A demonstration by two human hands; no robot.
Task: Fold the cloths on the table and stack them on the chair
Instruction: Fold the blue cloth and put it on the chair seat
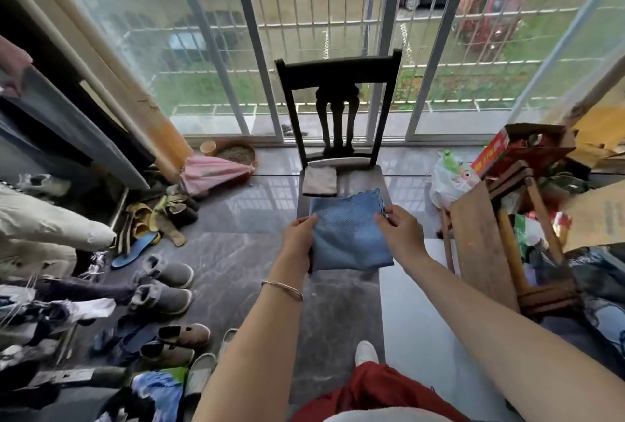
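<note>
Though folded square, waffle-textured blue cloth (350,235) pinched edgewise between left hand (298,235) and right hand (401,231).

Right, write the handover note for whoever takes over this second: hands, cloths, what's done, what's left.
Hands: the left hand grips the left edge of the folded blue cloth; the right hand pinches its right edge.
Things: the blue cloth is over the front of the chair seat; I cannot tell whether it touches. A folded grey cloth lies at the seat's back left.
Done: grey cloth placed, blue cloth folded.
Left: stack the blue cloth on the chair. The table is out of view, so the remaining cloths are unknown.
</note>
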